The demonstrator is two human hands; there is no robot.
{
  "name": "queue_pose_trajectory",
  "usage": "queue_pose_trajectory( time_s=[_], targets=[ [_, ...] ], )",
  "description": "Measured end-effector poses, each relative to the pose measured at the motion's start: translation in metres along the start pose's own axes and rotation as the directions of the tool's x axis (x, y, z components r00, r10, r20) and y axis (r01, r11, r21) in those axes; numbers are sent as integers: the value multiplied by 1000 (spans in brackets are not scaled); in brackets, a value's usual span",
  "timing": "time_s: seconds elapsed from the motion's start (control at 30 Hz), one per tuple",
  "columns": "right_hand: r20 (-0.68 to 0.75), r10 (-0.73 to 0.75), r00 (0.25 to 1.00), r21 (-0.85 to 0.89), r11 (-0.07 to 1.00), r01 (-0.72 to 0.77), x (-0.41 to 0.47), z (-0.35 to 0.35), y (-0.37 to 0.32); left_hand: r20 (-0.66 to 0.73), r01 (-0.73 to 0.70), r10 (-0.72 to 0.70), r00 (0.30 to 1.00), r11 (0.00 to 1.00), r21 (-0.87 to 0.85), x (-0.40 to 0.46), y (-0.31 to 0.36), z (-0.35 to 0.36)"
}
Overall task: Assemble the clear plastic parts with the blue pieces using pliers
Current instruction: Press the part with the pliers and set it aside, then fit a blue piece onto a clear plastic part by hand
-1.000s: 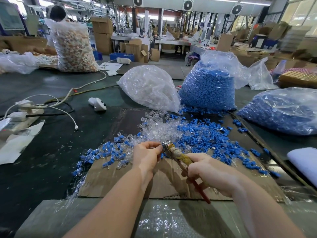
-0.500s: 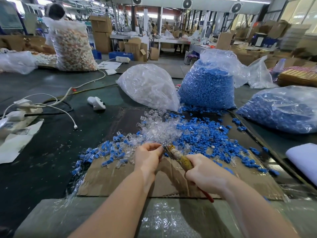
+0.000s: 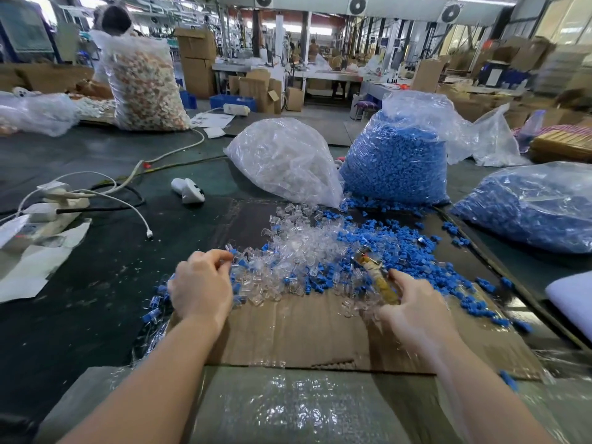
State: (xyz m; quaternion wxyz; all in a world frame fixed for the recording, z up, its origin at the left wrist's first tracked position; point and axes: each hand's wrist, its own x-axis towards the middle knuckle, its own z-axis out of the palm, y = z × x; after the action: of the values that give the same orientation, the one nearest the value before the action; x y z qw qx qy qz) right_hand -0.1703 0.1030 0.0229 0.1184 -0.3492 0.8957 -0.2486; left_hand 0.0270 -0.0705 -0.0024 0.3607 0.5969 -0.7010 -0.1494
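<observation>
A worker's hands have parted at the assembly bench: half a second ago they met at the pliers' nose, and now the left hand (image 3: 201, 290) has swung out to the left end of the heap, where finished pairs lie. Its fingers are curled with the tips together at the pile's edge; whether they pinch a piece cannot be told. The right hand (image 3: 413, 310) has drifted right and grips the pliers (image 3: 378, 277), fingers wrapped round the handles, nose pointing far into the loose blue pieces (image 3: 384, 245). The clear plastic parts (image 3: 298, 248) sit mid-heap on the cardboard sheet (image 3: 304, 331), between the hands. The split suggests one joint has just been pressed and dropped off, with a fresh pair to be gathered next. Behind stand a bag of clear parts (image 3: 285, 161) and a bag of blue pieces (image 3: 397, 161).
</observation>
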Motion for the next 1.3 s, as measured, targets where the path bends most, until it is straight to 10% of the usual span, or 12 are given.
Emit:
queue_pose_trajectory(
  time_s=[0.33, 0.6, 0.93, 1.1, 1.3],
  targets=[
    [-100, 78, 992, -230, 968, -99, 11, 1, 17, 6, 74, -76, 997, 987, 141, 3, -18, -1],
    [-132, 73, 989, -295, 949, -110, 11, 12, 25, 193, -310, 373, 907, 905, -292, -41, 31, 24],
    [-123, 69, 990, -366, 924, -110, 5, 11, 29, 249, -359, 374, 893, 927, -108, -64, 36, 59],
    [-325, -209, 922, -247, 960, 130, 0, 19, 7, 259, -406, 451, 854, 890, -210, -66, 35, 58],
    [-127, -378, 917, -248, 907, 339, 6, 51, -23, 250, -406, 469, 847, 874, -266, -68, 35, 52]
  ],
)
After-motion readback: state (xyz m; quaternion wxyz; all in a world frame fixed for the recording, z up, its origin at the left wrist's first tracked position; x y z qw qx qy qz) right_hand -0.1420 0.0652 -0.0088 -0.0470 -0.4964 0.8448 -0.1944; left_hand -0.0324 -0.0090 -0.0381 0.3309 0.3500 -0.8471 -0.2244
